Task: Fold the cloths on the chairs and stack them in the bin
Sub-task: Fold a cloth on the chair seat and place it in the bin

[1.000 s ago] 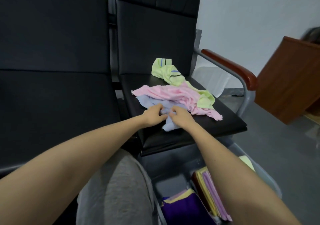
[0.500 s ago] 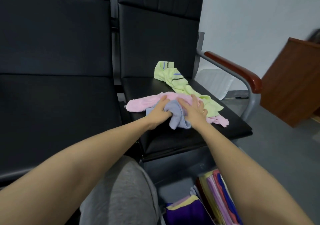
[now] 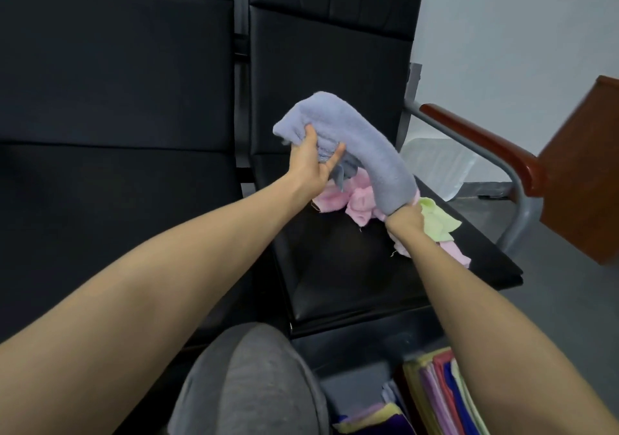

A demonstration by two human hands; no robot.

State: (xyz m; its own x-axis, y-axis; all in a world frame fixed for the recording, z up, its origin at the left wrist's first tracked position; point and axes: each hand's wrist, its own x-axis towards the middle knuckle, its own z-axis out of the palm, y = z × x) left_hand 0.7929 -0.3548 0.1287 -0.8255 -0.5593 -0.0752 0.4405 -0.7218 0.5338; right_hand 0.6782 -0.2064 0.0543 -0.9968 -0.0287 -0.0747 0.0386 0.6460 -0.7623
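Left hand (image 3: 310, 166) and right hand (image 3: 403, 222) grip the lavender cloth (image 3: 361, 136) — it partly hides the pink cloth (image 3: 360, 203) on the chair (image 3: 351, 267).

Lavender cloth (image 3: 351, 140): plain grey-blue, no print. Pink cloth (image 3: 338, 200) at its 6 o'clock: pale pink, plain. Pale green cloth (image 3: 438, 222) at 4 o'clock: yellowish green, plain where visible. Left chair (image 3: 117, 99) and right chair (image 3: 368, 267): black, slight sheen. Armrest (image 3: 485, 143) at 3 o'clock: red-brown wood on grey metal frame (image 3: 517, 207). Cabinet (image 3: 582, 180): same red-brown. Wall (image 3: 519, 32): off-white. Trousers (image 3: 248, 384): mottled grey. Folded stack (image 3: 442, 397) at 5 o'clock: edges yellow, lilac, red, blue. Purple cloth (image 3: 388, 428) at its 8 o'clock: deep purple.
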